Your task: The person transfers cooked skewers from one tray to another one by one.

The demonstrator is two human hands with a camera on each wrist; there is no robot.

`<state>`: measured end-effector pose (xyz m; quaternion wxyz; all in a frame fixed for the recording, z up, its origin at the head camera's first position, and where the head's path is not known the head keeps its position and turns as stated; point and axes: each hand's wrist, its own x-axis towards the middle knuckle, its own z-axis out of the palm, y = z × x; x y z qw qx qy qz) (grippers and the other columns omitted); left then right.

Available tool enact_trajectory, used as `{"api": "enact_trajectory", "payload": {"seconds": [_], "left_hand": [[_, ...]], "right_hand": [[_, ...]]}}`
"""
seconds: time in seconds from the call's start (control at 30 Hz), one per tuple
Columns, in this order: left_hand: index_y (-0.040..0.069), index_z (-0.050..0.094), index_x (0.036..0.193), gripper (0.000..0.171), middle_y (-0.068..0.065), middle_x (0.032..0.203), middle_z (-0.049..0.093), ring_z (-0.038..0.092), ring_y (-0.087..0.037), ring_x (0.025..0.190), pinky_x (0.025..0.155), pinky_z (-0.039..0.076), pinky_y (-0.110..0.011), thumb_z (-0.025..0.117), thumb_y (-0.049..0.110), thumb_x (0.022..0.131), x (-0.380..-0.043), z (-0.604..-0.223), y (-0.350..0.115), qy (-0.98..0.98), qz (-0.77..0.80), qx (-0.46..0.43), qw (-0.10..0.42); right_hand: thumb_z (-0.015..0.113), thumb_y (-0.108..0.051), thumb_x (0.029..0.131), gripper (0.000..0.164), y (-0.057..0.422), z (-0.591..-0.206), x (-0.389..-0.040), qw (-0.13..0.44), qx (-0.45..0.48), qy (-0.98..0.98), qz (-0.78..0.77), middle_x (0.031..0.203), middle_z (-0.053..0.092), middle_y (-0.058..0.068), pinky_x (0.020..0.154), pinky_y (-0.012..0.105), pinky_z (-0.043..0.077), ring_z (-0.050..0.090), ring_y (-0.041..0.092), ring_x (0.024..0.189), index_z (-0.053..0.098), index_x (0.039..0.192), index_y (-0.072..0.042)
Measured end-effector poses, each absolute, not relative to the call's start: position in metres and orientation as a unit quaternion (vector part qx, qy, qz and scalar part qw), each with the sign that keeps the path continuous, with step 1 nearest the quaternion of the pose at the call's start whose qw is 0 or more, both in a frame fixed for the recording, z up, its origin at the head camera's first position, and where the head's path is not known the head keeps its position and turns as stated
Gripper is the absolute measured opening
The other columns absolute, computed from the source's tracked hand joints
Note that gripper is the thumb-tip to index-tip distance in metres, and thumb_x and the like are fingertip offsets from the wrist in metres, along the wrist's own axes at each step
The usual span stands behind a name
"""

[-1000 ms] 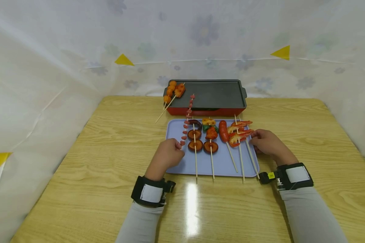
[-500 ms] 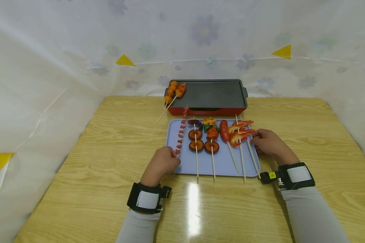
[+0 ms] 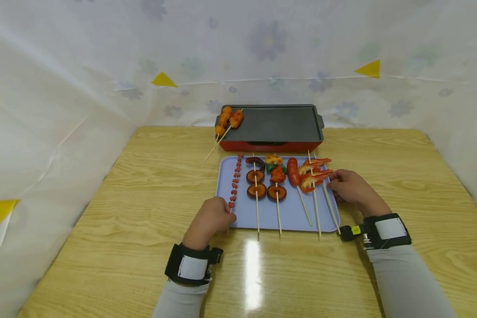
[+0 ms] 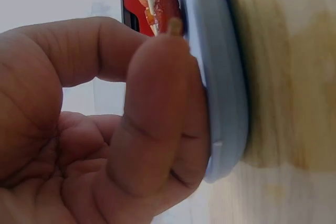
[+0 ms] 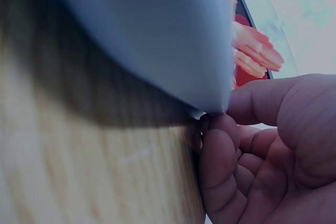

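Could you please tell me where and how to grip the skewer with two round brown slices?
Probably by its bare stick, from the near side: food covers the far part, while the stick's near end juts past the tray's near rim, leaving room to pinch.

Lavender tray [image 3: 244, 217]; held skewer's pieces [image 3: 233, 192] red; backdrop [image 3: 267, 41] flowered (purple, green).

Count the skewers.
8: orange-ball skewer and chunk skewer on the grill, left end; red skewer in the left hand; on the tray, left to right: mushroom skewer, another, sausage skewer, shrimp skewer, last skewer, partly hidden under shrimp.
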<state>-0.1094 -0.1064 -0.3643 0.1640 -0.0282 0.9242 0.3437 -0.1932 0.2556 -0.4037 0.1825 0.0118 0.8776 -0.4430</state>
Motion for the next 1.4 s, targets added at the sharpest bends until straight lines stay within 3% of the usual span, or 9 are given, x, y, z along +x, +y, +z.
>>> {"api": "enact_trajectory", "payload": {"seconds": [0.5,0.73,0.83,1.03,1.2,1.4], "left_hand": [[0.010,0.052,0.060,0.025,0.001,0.058,0.044,0.042,-0.015,0.051,0.046,0.030,-0.025,0.068,0.003,0.077,-0.110,-0.371,-0.093,0.931,0.330,0.031,0.154],[0.010,0.053,0.063,0.020,0.001,0.061,0.045,0.041,-0.014,0.053,0.049,0.031,-0.025,0.067,0.006,0.077,-0.110,-0.374,-0.094,0.934,0.317,0.065,0.151],[0.009,0.054,0.064,0.019,0.001,0.062,0.046,0.040,-0.014,0.054,0.050,0.031,-0.026,0.065,0.007,0.078,-0.109,-0.375,-0.097,0.932,0.321,0.072,0.154],[0.011,0.051,0.058,0.032,0.002,0.058,0.044,0.040,-0.014,0.051,0.049,0.031,-0.026,0.067,0.015,0.086,-0.109,-0.377,-0.099,0.931,0.329,0.064,0.147],[0.010,0.056,0.064,0.028,0.000,0.061,0.050,0.045,-0.015,0.054,0.050,0.035,-0.027,0.067,0.017,0.088,-0.110,-0.377,-0.099,0.934,0.334,0.054,0.113],[0.008,0.064,0.082,0.011,0.000,0.071,0.058,0.052,-0.015,0.061,0.055,0.042,-0.029,0.065,0.016,0.090,-0.114,-0.374,-0.096,0.927,0.370,0.051,0.030]], "right_hand": [[0.051,-0.010,0.098,0.027,0.258,-0.405,-0.192,0.180,0.013,0.877,-0.445,0.089,0.053,0.012,0.063,0.031,0.050,0.053,0.020,0.075,0.047,0.117,0.009],[0.051,-0.010,0.098,0.027,0.257,-0.405,-0.192,0.180,0.010,0.878,-0.444,0.088,0.052,0.011,0.063,0.032,0.050,0.053,0.020,0.075,0.047,0.117,0.009],[0.051,-0.010,0.098,0.028,0.257,-0.405,-0.193,0.182,0.006,0.877,-0.445,0.089,0.052,0.011,0.064,0.032,0.050,0.053,0.020,0.076,0.048,0.118,0.009],[0.052,-0.010,0.097,0.028,0.256,-0.404,-0.193,0.182,0.005,0.878,-0.443,0.089,0.051,0.011,0.064,0.032,0.050,0.052,0.020,0.076,0.048,0.117,0.009],[0.052,-0.010,0.097,0.028,0.256,-0.403,-0.193,0.185,0.010,0.877,-0.443,0.091,0.052,0.011,0.064,0.032,0.051,0.054,0.020,0.077,0.048,0.118,0.009],[0.051,-0.011,0.098,0.028,0.256,-0.402,-0.193,0.189,0.012,0.876,-0.444,0.094,0.053,0.012,0.065,0.032,0.052,0.056,0.019,0.077,0.047,0.118,0.008]]}}
